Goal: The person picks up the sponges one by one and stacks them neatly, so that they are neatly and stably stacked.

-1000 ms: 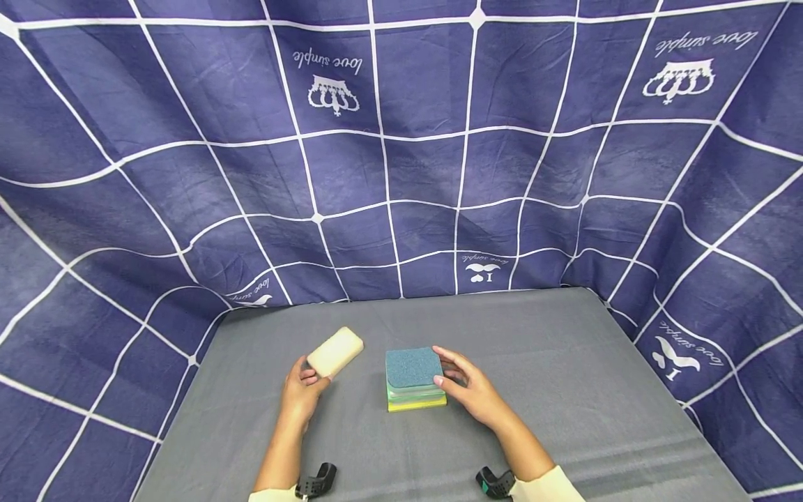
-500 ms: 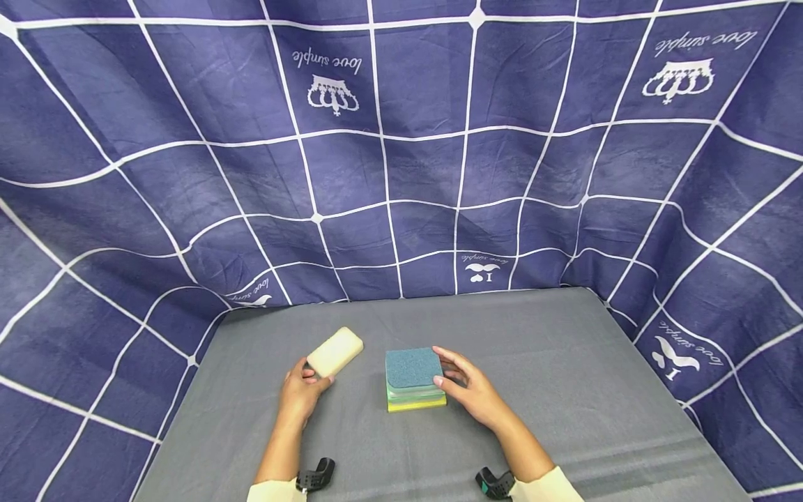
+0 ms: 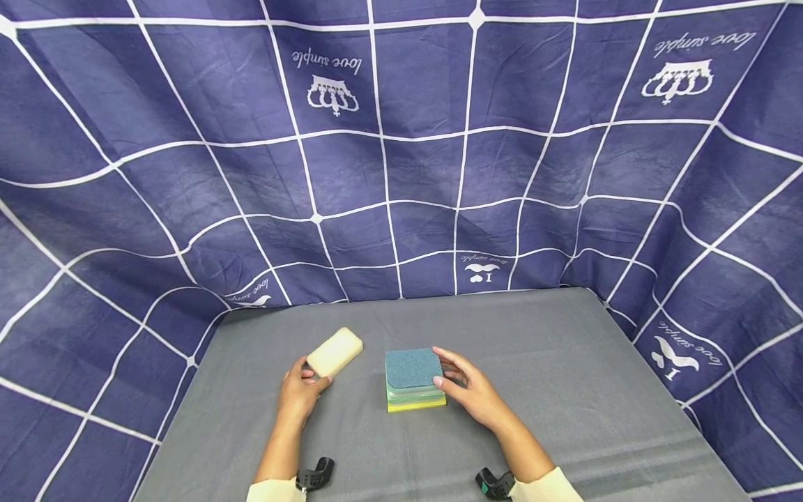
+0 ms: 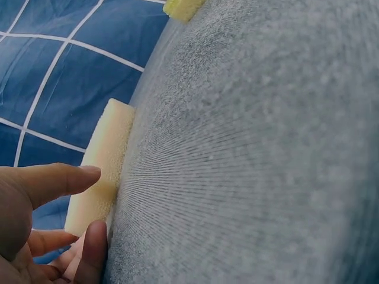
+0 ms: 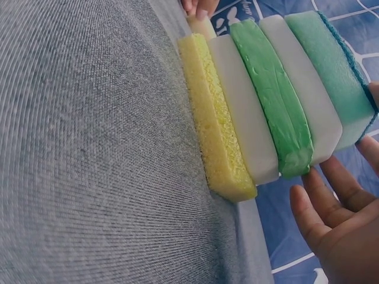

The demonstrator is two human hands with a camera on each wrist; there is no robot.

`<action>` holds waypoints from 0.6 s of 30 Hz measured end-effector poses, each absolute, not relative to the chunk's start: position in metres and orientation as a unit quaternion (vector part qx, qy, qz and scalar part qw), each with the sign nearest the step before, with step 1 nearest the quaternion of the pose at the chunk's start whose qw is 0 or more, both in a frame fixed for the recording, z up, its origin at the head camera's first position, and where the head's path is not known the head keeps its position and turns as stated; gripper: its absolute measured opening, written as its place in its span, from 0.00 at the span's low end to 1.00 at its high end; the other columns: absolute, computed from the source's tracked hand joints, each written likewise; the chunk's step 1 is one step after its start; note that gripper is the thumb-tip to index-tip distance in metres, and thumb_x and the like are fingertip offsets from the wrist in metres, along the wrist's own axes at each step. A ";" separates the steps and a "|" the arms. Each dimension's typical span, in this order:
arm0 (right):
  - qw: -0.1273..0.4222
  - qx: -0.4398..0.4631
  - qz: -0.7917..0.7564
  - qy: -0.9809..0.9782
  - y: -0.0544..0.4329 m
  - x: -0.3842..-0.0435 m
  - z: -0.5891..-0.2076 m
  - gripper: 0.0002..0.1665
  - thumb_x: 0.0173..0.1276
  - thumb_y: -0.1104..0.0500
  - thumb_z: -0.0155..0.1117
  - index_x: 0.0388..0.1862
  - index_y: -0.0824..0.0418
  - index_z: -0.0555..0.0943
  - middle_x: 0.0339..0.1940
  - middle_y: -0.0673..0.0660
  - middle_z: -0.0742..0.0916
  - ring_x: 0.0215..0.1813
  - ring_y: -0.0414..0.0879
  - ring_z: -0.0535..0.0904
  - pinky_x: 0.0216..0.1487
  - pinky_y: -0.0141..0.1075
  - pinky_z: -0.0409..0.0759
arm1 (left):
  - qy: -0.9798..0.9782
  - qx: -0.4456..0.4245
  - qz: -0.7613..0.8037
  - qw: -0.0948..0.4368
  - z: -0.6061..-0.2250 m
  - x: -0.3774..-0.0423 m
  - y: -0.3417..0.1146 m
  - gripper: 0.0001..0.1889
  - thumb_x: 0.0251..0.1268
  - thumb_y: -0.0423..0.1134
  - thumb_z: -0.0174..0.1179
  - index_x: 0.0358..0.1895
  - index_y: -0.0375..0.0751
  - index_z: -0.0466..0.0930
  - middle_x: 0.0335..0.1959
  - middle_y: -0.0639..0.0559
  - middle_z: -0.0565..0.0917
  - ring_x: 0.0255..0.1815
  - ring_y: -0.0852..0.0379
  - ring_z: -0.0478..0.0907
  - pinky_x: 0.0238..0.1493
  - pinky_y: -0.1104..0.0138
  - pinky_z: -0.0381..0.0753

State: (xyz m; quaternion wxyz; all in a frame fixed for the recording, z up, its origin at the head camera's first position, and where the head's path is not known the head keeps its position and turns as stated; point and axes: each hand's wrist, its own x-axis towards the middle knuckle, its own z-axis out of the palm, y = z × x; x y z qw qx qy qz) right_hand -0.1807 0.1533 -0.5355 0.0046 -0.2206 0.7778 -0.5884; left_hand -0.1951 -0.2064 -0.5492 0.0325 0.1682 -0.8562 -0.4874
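Nothing has shifted: my left hand still pinches the beige sponge's near end between thumb and fingers at nine o'clock of the stack. At three o'clock, my right hand stays spread, fingertips against the stack on the table.

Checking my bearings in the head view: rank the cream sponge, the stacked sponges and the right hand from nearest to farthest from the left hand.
1. cream sponge: pinched by the left hand, table's left side.
2. stacked sponges: mid-table, to its right.
3. right hand: beyond the stack, against its right edge.
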 end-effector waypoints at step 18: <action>0.009 -0.215 -0.591 0.778 0.153 -0.180 -0.535 0.34 0.73 0.56 0.65 0.76 0.50 0.69 0.74 0.56 0.75 0.69 0.40 0.74 0.68 0.47 0.77 | -0.846 0.164 -0.506 0.025 -0.549 -0.194 -0.207 0.42 0.57 0.35 0.71 0.74 0.31 0.61 0.57 0.33 0.71 0.44 0.48 0.80 0.28 0.71 0.85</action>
